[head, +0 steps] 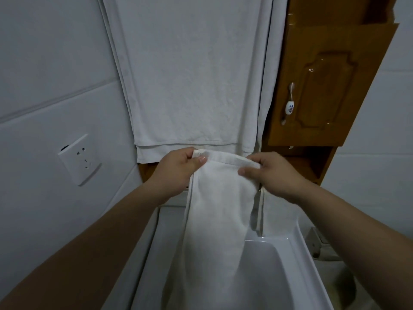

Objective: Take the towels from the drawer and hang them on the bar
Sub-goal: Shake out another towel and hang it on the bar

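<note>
A white towel (214, 211) hangs over the sink (288, 253), pinched at its top corners by the left hand (176, 171) and right hand (274, 173), which are set apart. Beyond it hung towels (190, 74) cover the far wall, a socket (79, 159) to the left and a wooden cabinet (324, 86) to the right.

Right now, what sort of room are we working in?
Most likely a bathroom: white towels hang against a tiled wall above a white basin, beside a wooden cabinet.
</note>
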